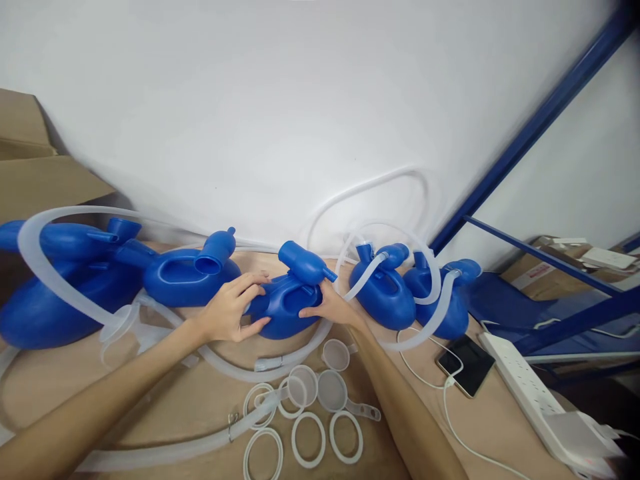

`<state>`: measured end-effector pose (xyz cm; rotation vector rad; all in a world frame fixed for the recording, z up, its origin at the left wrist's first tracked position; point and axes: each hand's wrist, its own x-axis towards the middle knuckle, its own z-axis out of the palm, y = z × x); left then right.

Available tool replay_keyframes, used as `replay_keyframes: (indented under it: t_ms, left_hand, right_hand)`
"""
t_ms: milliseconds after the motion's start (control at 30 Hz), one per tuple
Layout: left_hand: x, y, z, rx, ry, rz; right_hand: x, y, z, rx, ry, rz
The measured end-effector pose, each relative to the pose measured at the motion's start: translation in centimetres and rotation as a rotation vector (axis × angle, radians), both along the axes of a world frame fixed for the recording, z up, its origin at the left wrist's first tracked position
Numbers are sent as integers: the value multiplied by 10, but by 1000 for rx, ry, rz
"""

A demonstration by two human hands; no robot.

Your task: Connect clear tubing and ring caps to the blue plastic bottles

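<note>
A blue plastic bottle with a loop handle lies near the middle of the brown surface, a blue cylindrical spout piece on its top. My left hand grips the bottle's left end, thumb below and fingers above. My right hand holds its right side, the thumb over the handle area and the other fingers partly hidden behind. Just below them lies the end of a clear hose. White rings and translucent round caps are spread nearer to me.
More blue bottles stand left and right, some with hoses. A translucent funnel sits left. At right are a phone, a power strip and a blue metal frame; a cardboard box is far left.
</note>
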<state>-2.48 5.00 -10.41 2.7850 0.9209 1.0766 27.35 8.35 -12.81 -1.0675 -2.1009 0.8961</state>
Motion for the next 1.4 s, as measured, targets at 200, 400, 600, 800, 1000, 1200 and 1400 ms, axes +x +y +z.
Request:
replay_keyframes:
  t_ms: [200, 400, 600, 800, 1000, 1200, 1400]
  left_hand:
    - [0, -3, 4, -30, -9, -13]
    - [0, -6, 28, -299, 44, 98]
    - [-6, 6, 56, -575, 226, 135]
    - [-14, 10, 58, -582, 197, 96]
    - [-31, 20, 59, -603, 178, 83]
    - [-35, 15, 67, -502, 185, 177]
    - [-9, -8, 80, -382, 81, 206]
  right_hand:
    - [3, 1, -5, -50, 15, -24]
    - [-1, -14, 12, -2, -140, -85]
    - [4, -38, 56, -104, -438, -64]
    - [43, -66, 98, -264, -640, 7]
    - [26, -70, 82, -409, -952, 96]
    - [-7, -81, 62, -235, -1145, -13]
    - [2, -79, 67, -255, -1117, -18]
